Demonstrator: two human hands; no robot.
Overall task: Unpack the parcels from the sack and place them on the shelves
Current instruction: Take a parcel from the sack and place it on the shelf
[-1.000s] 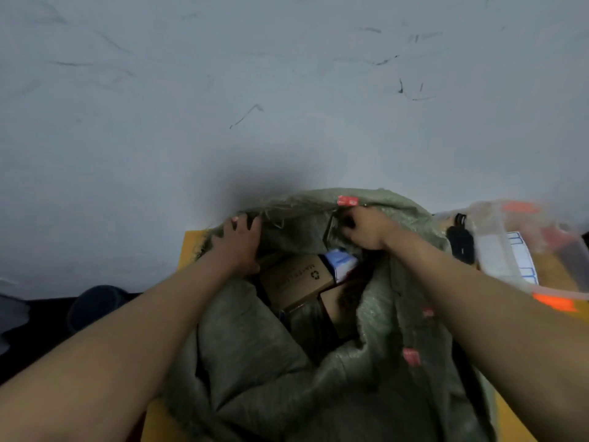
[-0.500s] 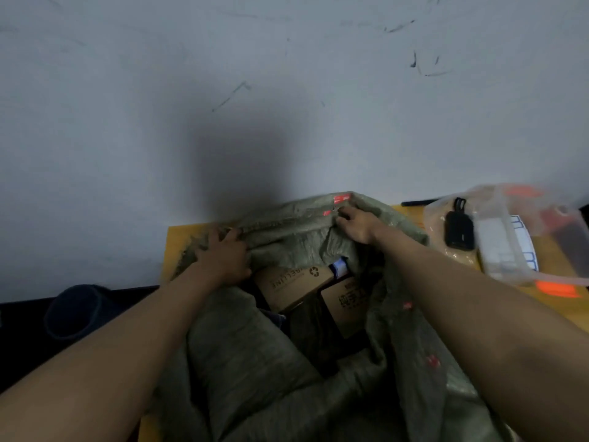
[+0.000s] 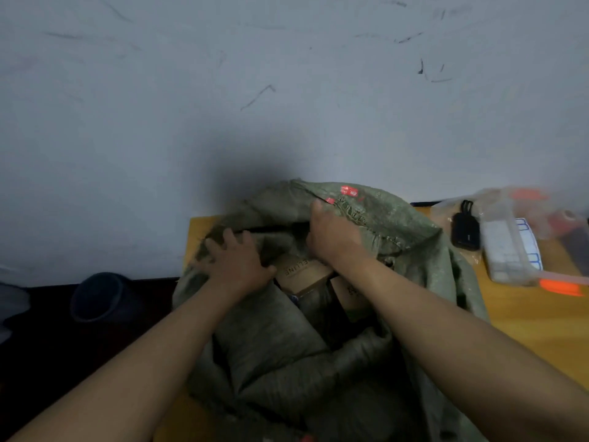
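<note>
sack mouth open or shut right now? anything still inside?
Open. Both hands, left hand and right hand, hold the green sack by its rim, and cardboard parcels show inside the mouth.

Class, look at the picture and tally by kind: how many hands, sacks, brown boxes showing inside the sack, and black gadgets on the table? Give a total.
Hands: 2, left hand and right hand
Sack: 1
Brown boxes: 2, box with lettering and second box
Black gadget: 1
Total: 6
</note>
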